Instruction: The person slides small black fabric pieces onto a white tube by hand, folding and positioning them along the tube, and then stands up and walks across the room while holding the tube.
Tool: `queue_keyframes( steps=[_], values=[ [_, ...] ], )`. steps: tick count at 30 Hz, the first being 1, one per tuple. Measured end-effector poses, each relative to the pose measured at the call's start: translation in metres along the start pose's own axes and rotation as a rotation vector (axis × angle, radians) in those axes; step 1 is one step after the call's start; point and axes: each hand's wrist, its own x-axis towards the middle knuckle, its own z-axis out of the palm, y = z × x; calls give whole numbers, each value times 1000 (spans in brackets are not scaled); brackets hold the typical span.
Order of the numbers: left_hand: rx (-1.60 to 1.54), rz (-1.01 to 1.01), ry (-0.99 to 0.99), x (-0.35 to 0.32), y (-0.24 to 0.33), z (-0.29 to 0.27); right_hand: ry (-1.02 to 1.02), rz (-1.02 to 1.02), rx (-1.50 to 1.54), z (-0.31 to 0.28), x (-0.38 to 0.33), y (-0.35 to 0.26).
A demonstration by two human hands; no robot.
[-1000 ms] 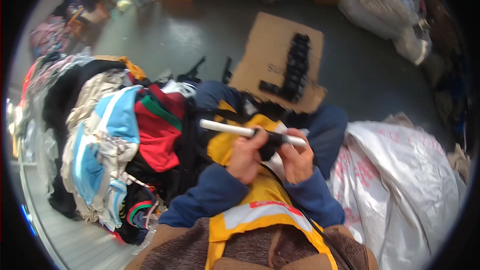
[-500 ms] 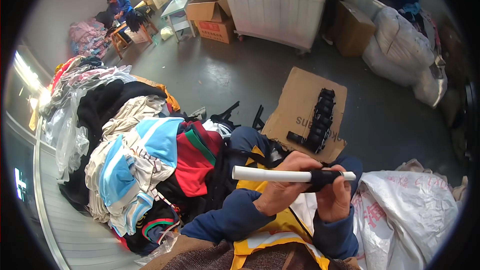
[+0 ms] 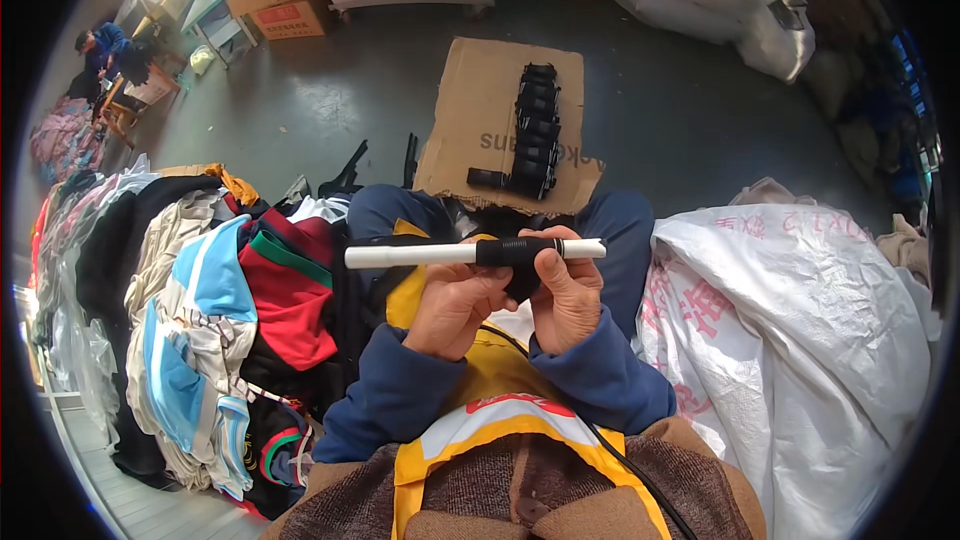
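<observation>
Where it lies level across the person's lap, the white tube (image 3: 440,255) runs left to right, its long axis crossing in front of both hands, with a black fabric band (image 3: 518,252) wrapped round it toward the right end. The left hand (image 3: 455,305) sits under the tube just left of the band, fingers curled up to its underside and thumb near the band's edge — the longer bare white length sticks out past it to the left. The right hand (image 3: 567,295) is the nearer one to the band: its fingers are closed round the tube at the band's right side, and black cloth hangs down between the two palms. Only a short white stub shows beyond the right hand.

Beyond the tube, on the grey floor, a flattened cardboard sheet (image 3: 480,130) carries a row of rolled black pieces (image 3: 533,130). Left of the tube a heap of mixed clothes (image 3: 200,310) is piled up; right of it lies a big white woven sack (image 3: 810,330).
</observation>
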Motion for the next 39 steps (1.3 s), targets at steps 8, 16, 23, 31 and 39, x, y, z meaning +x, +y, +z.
queue_keyframes(
  steps=[8, 16, 23, 31, 39],
  values=[
    [20, -75, 47, -7, -1, 3, 49, -42, -110, -2, 0, 0],
    [2, -57, 49, -1, -3, 11, 68, -17, -56, -7, 5, 4],
    [-15, 19, 68, 0, -10, -2, 53, 37, -100, -14, 4, 14],
    [-31, 100, 136, -3, -26, -12, 95, 63, -296, -36, 3, 17],
    [-25, 79, 142, -2, -28, -13, 4, 321, -20, -27, 3, 5]
  ],
)
